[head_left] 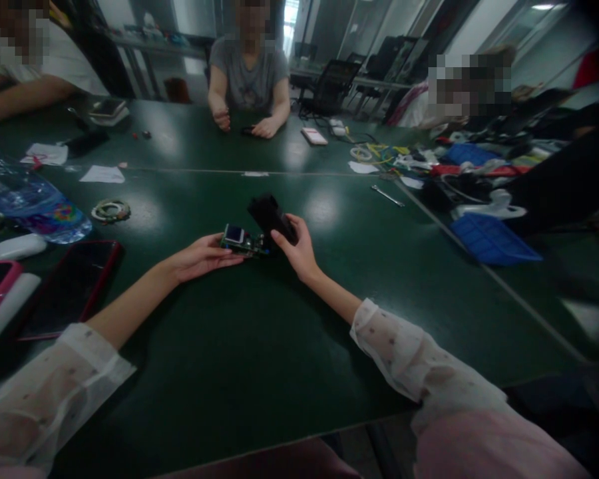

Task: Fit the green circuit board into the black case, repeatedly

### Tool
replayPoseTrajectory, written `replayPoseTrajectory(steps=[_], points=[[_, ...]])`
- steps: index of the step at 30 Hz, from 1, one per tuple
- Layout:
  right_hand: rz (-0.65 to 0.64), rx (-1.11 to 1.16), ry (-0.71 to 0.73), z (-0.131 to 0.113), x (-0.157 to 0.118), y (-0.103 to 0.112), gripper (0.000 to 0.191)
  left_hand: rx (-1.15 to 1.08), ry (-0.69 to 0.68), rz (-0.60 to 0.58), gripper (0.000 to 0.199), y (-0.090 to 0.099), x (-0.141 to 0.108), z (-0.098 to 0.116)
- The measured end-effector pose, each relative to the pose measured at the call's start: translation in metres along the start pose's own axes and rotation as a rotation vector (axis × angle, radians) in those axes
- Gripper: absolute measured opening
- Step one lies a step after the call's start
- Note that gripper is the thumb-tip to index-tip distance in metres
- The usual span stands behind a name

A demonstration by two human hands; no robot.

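Between thumb and fingers, my left hand grips the left end of a small green circuit board. A little square display with a pale frame sits on top of that board. My right hand is closed around a black plastic casing, held tilted above the board's right end. The casing and the board overlap in view, and I cannot tell whether they touch. Both hands are over the middle of the green table.
To the left are a water bottle, a dark red-edged phone, a white case and a cable coil. A wrench and blue tray lie right, near piled cables. A person sits opposite; others sit at both sides.
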State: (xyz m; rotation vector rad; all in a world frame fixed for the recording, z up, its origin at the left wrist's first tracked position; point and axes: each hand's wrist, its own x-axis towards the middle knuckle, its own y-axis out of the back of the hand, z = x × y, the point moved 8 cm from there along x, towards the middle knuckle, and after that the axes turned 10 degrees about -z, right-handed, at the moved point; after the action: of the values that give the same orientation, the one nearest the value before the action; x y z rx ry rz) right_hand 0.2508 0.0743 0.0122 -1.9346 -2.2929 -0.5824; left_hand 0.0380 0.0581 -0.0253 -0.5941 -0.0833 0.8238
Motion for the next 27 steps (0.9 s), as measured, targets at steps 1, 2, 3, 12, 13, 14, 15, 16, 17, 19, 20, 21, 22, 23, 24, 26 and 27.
replayPoseTrajectory(steps=[1,2,3,12,13,14,15,16,17,19,20,21,22,23,24,26,27], points=[[0.007,-0.025,0.0,-0.001,0.0,0.001,0.067,0.001,0.003,0.003,0.058,0.0,0.0,0.0],[0.009,-0.054,-0.001,-0.001,-0.001,0.001,0.067,0.002,0.005,0.005,0.059,0.0,0.0,0.0],[0.01,-0.086,-0.001,-0.002,-0.001,0.001,0.066,0.002,0.006,0.005,0.059,-0.001,0.0,0.001],[0.055,-0.33,0.123,-0.007,0.003,0.013,0.05,-0.026,0.029,0.016,0.069,-0.005,-0.001,0.001],[0.049,-0.363,0.123,-0.004,0.005,0.014,0.05,-0.031,0.026,0.008,0.069,-0.006,-0.001,0.001],[0.046,-0.384,0.109,0.0,0.007,0.015,0.049,-0.032,0.023,0.004,0.069,-0.005,-0.001,0.001],[0.045,-0.395,0.095,0.004,0.008,0.016,0.049,-0.031,0.025,0.006,0.069,-0.004,-0.001,0.0],[0.046,-0.397,0.081,0.008,0.009,0.017,0.049,-0.03,0.027,0.008,0.069,-0.003,-0.001,0.0],[0.046,-0.395,0.065,0.011,0.01,0.017,0.049,-0.03,0.03,0.008,0.069,-0.003,-0.001,-0.001],[0.043,-0.39,0.038,0.017,0.01,0.018,0.05,-0.035,0.034,0.003,0.067,-0.002,-0.001,-0.002],[0.038,-0.392,0.028,0.019,0.01,0.017,0.05,-0.039,0.031,-0.003,0.067,-0.002,-0.001,-0.002],[0.031,-0.398,0.021,0.021,0.011,0.017,0.05,-0.043,0.033,-0.004,0.066,-0.002,0.0,-0.002],[0.025,-0.407,0.018,0.022,0.011,0.016,0.051,-0.045,0.031,-0.006,0.066,-0.002,0.0,-0.002],[0.019,-0.417,0.018,0.023,0.011,0.015,0.051,-0.046,0.028,-0.004,0.066,-0.002,0.0,-0.002],[0.017,-0.427,0.019,0.024,0.011,0.015,0.051,-0.046,0.031,-0.008,0.066,-0.002,0.0,-0.002],[0.013,-0.439,0.023,0.026,0.012,0.015,0.051,-0.051,0.031,-0.004,0.066,-0.002,0.0,-0.002],[0.01,-0.441,0.026,0.027,0.012,0.015,0.051,-0.053,0.035,-0.001,0.066,-0.002,0.0,-0.002]])
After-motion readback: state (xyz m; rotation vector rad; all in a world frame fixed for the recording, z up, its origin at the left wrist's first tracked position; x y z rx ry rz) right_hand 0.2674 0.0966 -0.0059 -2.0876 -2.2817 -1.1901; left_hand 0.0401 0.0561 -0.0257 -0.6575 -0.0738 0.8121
